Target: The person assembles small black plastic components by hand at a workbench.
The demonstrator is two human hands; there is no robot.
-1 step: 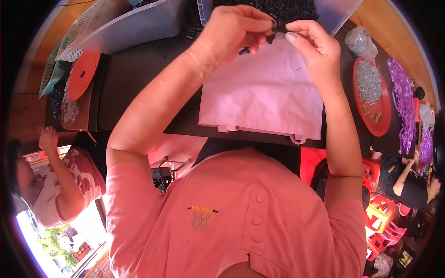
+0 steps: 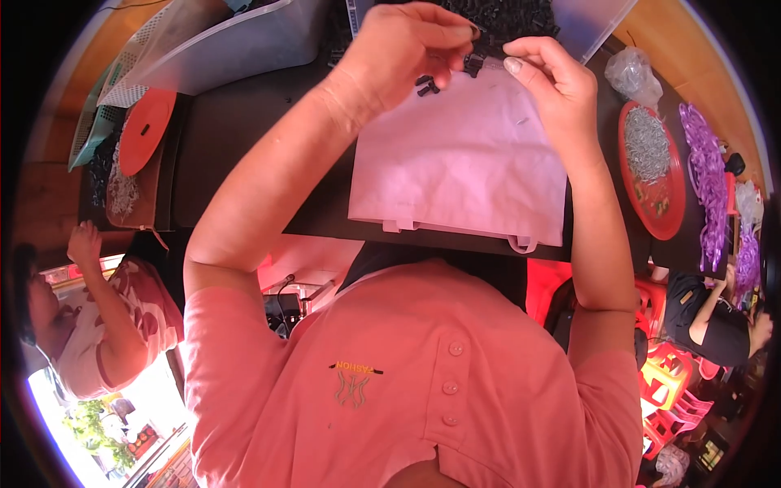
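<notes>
My left hand point(image 2: 407, 53) is over the far edge of a pink cloth bag point(image 2: 460, 163), its thumb and fingers closed on a small black plastic piece, partly hidden. Beneath its fingertips, more small black pieces point(image 2: 427, 84) lie on the cloth. Across a narrow gap, my right hand point(image 2: 561, 85) has thumb and forefinger pinched; whatever is between them is too small to make out. A tiny silver pin point(image 2: 522, 121) rests on the bag. Beyond both hands is a heap of black pieces point(image 2: 517, 15).
A red plate point(image 2: 659, 195) of silver pins stands right, beside a clear plastic bag point(image 2: 634, 76) and purple ribbon strands point(image 2: 706, 175). Left are a translucent bin point(image 2: 236, 61) and a red plate point(image 2: 146, 146) with one black piece. Other people sit at both sides.
My left hand has shifted slightly up and left, away from my right fingertips, and more of the black pieces below it shows. The right hand is almost unmoved.
</notes>
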